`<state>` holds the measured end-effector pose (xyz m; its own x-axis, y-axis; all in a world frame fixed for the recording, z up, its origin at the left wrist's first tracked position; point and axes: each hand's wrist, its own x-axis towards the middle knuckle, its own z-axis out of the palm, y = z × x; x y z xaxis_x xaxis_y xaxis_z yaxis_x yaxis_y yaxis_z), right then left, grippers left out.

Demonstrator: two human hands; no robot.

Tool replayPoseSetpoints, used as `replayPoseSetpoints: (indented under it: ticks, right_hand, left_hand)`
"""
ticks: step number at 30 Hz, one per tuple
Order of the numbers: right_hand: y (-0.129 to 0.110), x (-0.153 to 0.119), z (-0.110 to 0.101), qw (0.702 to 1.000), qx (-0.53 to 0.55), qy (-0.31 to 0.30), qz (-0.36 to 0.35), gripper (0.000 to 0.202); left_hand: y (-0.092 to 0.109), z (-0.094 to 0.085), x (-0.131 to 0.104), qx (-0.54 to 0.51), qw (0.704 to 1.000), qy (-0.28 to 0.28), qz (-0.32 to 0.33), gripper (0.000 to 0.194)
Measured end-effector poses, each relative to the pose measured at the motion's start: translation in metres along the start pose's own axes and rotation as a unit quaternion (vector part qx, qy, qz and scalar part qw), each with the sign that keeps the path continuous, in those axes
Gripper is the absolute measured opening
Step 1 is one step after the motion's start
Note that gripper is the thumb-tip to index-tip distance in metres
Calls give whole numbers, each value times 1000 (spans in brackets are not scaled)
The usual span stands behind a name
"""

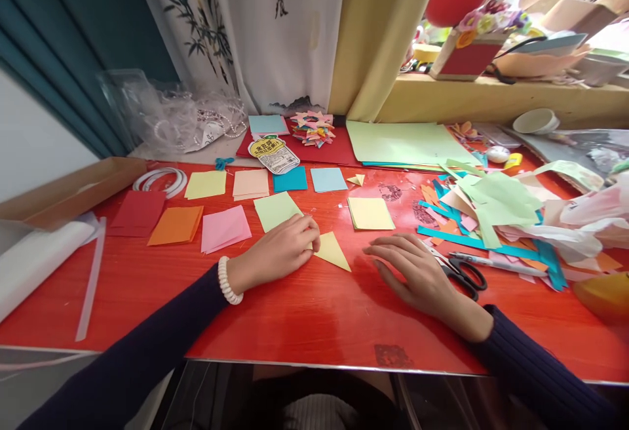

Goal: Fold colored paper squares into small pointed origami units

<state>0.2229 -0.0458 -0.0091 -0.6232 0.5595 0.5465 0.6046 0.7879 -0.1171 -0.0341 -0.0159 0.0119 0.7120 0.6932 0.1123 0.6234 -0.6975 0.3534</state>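
My left hand (285, 248), a white coiled band on its wrist, rests on the red table with fingers curled over one end of a folded pale yellow paper (334, 250). The paper's pointed end sticks out to the right; the rest lies under my fingers. To the right, my right hand (410, 263) is apart from the paper, fingers spread, holding nothing. A stack of pale yellow square paper (372, 213) lies just beyond it. Behind my left hand sits a light green square stack (276, 209). A small folded yellow piece (357, 180) lies farther back.
Scissors (466, 273) and a pen (514, 264) lie right of my right hand, by a heap of paper scraps (501, 210). Coloured square stacks, such as pink (225, 230) and orange (175, 225), line the left. A folded paper ring (313, 130) sits at the back.
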Motion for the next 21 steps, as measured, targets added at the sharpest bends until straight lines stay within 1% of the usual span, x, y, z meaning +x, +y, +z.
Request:
replayPoseSetpoints:
  ticks: [2, 3, 6, 8, 11, 13, 14, 15, 16, 17, 19, 21]
  right_hand:
    - [3, 9, 5, 999, 23, -31, 3, 28]
    - [4, 14, 8, 998, 37, -44, 8, 30]
    - [6, 26, 16, 987, 128, -80, 56, 36]
    - [4, 31, 19, 962, 237, -85, 108, 41]
    - [2, 31, 18, 904, 386, -59, 176, 43]
    - [0, 29, 15, 879, 430, -52, 200, 43]
    - [0, 28, 15, 875, 436, -57, 201, 43]
    - [0, 27, 15, 878, 431, -70, 197, 44]
    - [0, 26, 15, 886, 415, -88, 186, 44]
    - [0, 26, 16, 901, 385, -109, 168, 44]
    - [0, 26, 19, 938, 291, -153, 109, 42]
    - [1, 27, 21, 963, 191, -186, 36, 40]
  left_hand:
    - [-1, 3, 2, -17, 1000, -2, -6, 12]
    - [-1, 4, 2, -25, 1000, 2, -13, 15]
    - [-4, 10, 1, -47, 998, 16, -34, 36]
    - [-6, 12, 0, -60, 997, 22, -44, 41]
    - [-6, 14, 0, -86, 995, 33, -46, 39]
    - [-5, 15, -1, -99, 994, 36, -37, 35]
    - [-5, 15, -1, -102, 994, 35, -31, 33]
    - [-4, 16, -1, -103, 994, 34, -24, 31]
    - [-3, 16, -1, -105, 994, 33, -19, 28]
    - [-3, 16, -2, -107, 994, 33, -16, 24]
    - [-4, 16, -2, -118, 992, 38, -14, 17]
    - [-6, 14, -3, -131, 991, 38, -7, 16]
